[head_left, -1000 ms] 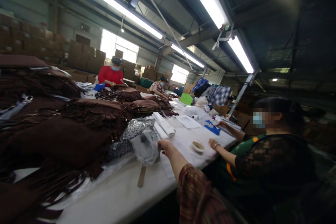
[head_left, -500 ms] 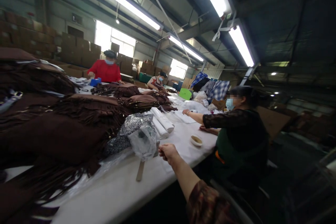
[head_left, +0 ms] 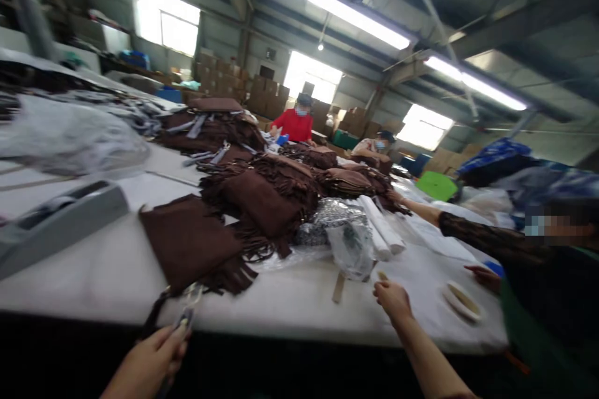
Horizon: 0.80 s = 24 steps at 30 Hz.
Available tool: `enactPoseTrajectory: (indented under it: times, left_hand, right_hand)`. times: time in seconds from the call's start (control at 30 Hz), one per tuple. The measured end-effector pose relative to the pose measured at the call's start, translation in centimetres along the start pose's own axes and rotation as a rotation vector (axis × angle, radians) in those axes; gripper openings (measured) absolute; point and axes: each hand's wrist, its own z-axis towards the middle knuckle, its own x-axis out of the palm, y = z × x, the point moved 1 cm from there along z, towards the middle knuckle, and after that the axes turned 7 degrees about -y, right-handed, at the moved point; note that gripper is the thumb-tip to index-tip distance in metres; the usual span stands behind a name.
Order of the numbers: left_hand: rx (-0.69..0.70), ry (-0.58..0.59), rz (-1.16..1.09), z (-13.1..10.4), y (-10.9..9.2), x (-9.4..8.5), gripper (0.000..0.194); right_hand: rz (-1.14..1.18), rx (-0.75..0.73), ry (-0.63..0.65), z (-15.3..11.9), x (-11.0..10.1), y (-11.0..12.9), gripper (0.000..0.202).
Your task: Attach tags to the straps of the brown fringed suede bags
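Here at the near left, the left hand is closed firmly round a dark strap, just off the near edge of the bench. A metal clasp shines right above the fingers, and there's the brown fringed bag, lying flat on the bench directly beyond, its fringe spilling off to the right.

Across to the right, the right hand sits over the near part of the bench, fingers curled in. A small tan piece shows at the fingertips; it's soft and blurry there, so I can't tell whether they grip it. Just left of that hand comes a crumpled clear plastic bag, with a flat tan strip poking out on the near side, and white rolls lying just beyond.

Farther right, an oval white dish rests near a co-worker in dark lace sleeves, who stretches one arm over the bench. Behind the fringed bag, a big heap of brown bags runs toward the far side, where a person in red stands. Far left, a long grey holder lies slanted.
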Motion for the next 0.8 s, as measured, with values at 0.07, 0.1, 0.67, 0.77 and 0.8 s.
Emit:
enactPoseTrajectory:
  times: [0.07, 0.1, 0.67, 0.77, 0.8]
  left_hand:
    - [-0.048, -0.031, -0.055, -0.1, 0.6, -0.8, 0.073]
    - [-0.045, -0.013, -0.053, -0.1, 0.7, -0.9, 0.071]
    - [0.405, -0.013, 0.593, -2.4, -2.5, -3.2, 0.030]
    - [0.423, 0.022, 0.660, -2.2, -2.5, -3.6, 0.032]
    - [0.430, 0.031, 0.683, -2.1, -2.4, -3.7, 0.032]
  right_hand:
    - [-0.044, -0.045, 0.066, -1.8, 1.0, 0.3, 0.031]
    - [-0.063, -0.109, 0.124, -3.3, 1.8, 0.9, 0.031]
    - [0.512, -0.434, 0.849, -25.6, 17.2, 23.8, 0.016]
    - [0.478, -0.377, 0.818, -26.6, 18.6, 23.9, 0.015]
    - [0.461, -0.343, 0.814, -26.8, 18.9, 23.8, 0.015]
